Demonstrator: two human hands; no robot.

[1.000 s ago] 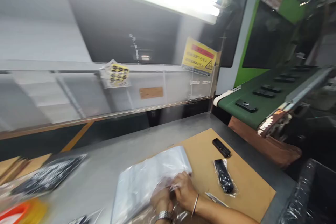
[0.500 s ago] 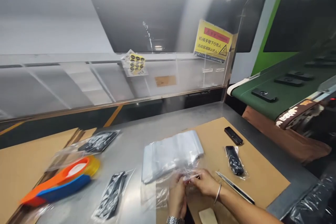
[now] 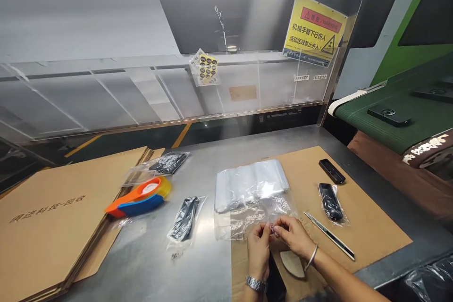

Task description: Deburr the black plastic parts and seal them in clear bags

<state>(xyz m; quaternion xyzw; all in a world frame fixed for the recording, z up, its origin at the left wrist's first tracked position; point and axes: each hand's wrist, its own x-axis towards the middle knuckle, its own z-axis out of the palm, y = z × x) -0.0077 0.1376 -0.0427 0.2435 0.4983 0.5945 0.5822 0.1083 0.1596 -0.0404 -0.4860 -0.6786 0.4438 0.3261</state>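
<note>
My left hand (image 3: 259, 250) and my right hand (image 3: 295, 237) meet at the front edge of a stack of clear plastic bags (image 3: 253, 184). Both hands pinch at a small clear piece with a reddish spot, too small to name. Below my left hand, partly hidden by it, lies a black elongated part (image 3: 275, 278). A tan rounded piece (image 3: 292, 264) rests under my right wrist. To the right are a utility knife (image 3: 331, 236), a bagged black part (image 3: 331, 202) and a bare black part (image 3: 331, 171) on cardboard (image 3: 375, 222).
An orange and blue tape dispenser (image 3: 141, 198) sits beside stacked cardboard (image 3: 53, 217) on the left. Bagged black parts (image 3: 186, 218) lie on the metal table (image 3: 148, 259). A green conveyor (image 3: 368, 99) carries black parts at the right.
The head view has shifted, so the scene sits farther right and more cardboard shows at left. My hands have come away from the bag stack's lower middle toward its front edge, still pinched together.
</note>
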